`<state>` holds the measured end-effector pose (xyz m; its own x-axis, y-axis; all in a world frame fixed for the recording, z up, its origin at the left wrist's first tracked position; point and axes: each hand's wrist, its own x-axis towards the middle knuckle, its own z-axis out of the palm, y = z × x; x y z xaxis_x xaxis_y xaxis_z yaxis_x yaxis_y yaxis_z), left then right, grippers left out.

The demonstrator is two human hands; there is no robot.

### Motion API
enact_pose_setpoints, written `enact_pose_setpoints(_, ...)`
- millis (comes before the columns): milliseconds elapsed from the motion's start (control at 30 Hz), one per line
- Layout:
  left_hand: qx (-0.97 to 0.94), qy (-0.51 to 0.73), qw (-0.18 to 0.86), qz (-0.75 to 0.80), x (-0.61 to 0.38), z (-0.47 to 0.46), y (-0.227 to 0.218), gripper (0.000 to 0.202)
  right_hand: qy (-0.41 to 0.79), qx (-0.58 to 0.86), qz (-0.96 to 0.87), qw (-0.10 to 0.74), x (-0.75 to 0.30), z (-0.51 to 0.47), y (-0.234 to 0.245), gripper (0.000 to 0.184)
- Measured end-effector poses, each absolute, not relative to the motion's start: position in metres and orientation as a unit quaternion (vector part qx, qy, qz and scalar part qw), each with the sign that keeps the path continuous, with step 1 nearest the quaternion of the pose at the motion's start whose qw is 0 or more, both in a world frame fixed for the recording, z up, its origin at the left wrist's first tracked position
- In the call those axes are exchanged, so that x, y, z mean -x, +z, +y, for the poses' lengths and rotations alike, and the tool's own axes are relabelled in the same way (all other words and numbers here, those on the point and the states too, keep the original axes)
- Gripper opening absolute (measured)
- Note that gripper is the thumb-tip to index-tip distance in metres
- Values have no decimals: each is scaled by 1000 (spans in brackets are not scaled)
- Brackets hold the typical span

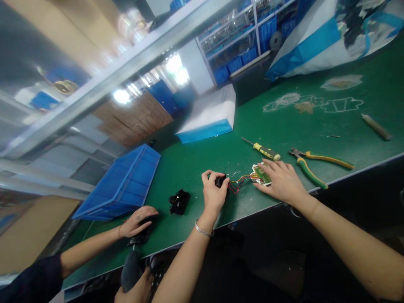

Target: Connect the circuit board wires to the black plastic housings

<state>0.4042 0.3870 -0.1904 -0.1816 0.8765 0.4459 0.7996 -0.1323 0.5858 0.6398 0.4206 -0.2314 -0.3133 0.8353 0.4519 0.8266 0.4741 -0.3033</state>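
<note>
My left hand [213, 190] pinches a small black part [220, 181] between thumb and fingers, above the green bench. Red, yellow and black wires [240, 182] run from this part to a green circuit board [261, 174] with a white edge. My right hand [282, 179] grips that board from the right, its fingers covering part of it. Just behind the right hand lies a yellow-and-black screwdriver [267, 151]. Cutting pliers [318, 163] with yellow-green handles rest to its right. Left of my left hand sits another black part [179, 202].
At far left, a co-worker's hand [137, 222] rests on a dark part; their other hand [139, 290] holds a power screwdriver [131, 269]. A blue bin [123, 185] stands behind. White frames [342, 104], small pins [304, 107] and a marker-like stick [376, 127] lie at back right.
</note>
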Motion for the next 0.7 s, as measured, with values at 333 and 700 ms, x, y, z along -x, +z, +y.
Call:
enact_pose_setpoints(333, -662, 407, 67, 626, -408, 383, -188, 41, -51, 641, -695, 323, -698, 408, -220, 59)
enact_pose_setpoints(700, -655, 414, 70, 628, -410, 380, -188, 51, -71, 697, -696, 156, -734, 406, -235, 63)
